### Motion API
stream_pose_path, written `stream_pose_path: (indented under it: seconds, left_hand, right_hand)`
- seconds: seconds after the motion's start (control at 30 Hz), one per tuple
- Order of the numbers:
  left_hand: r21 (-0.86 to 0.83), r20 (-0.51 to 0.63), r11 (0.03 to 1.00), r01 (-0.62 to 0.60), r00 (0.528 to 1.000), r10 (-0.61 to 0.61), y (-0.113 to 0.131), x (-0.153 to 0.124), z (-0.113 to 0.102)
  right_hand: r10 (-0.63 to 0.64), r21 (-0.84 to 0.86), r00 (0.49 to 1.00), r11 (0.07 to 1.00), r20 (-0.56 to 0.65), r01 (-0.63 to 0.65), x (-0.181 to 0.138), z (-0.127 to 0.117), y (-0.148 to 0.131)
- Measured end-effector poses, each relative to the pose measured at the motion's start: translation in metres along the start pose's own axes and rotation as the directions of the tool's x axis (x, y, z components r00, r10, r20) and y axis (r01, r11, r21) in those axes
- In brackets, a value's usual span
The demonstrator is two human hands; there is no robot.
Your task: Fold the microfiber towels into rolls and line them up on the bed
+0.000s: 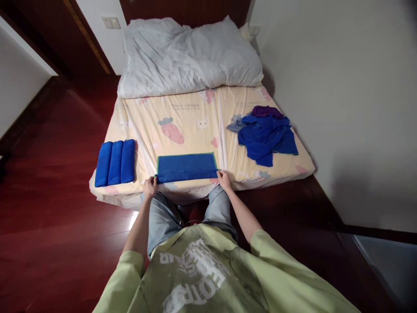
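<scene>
A blue towel (187, 166) with green edging lies on the bed's near edge, its front part turned up in a fold. My left hand (150, 187) pinches its near left corner. At the near right corner, my right hand (223, 180) grips the cloth between thumb and fingers. To the left sit several folded blue towels (115, 162), rolled or folded side by side. On the right lies a crumpled pile of blue cloths (267, 134), with a purple cloth (265, 111) and a grey-blue cloth (236, 123) among it.
A patterned sheet (195, 124) with carrots covers the bed. A bunched white quilt (192, 56) lies across the far end by the headboard (185, 11). A grey wall (342, 100) stands close on the right; dark red floor (55, 182) extends left.
</scene>
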State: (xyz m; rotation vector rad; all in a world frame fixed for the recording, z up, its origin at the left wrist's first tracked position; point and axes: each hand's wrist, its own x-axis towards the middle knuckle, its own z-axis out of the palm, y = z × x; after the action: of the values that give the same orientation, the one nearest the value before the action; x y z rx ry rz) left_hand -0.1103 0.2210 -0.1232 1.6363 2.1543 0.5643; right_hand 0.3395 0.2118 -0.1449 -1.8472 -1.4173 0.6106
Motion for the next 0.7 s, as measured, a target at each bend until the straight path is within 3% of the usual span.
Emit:
stream_pose_path:
  seconds: [0.27, 0.7]
  left_hand:
    - [-0.046, -0.082, 0.998, -0.053, 0.995, 0.049, -0.0034, 0.0014, 0.0055]
    - [-0.046, -0.064, 0.999, -0.025, 0.998, 0.022, -0.0014, -0.0022, 0.0072]
  right_hand:
    - [0.02, -0.004, 1.0, 1.0, -0.016, -0.021, 0.0015, 0.0006, -0.0034]
    - [0.051, 0.0, 0.997, 0.999, -0.051, -0.052, 0.0021, 0.0027, -0.0039]
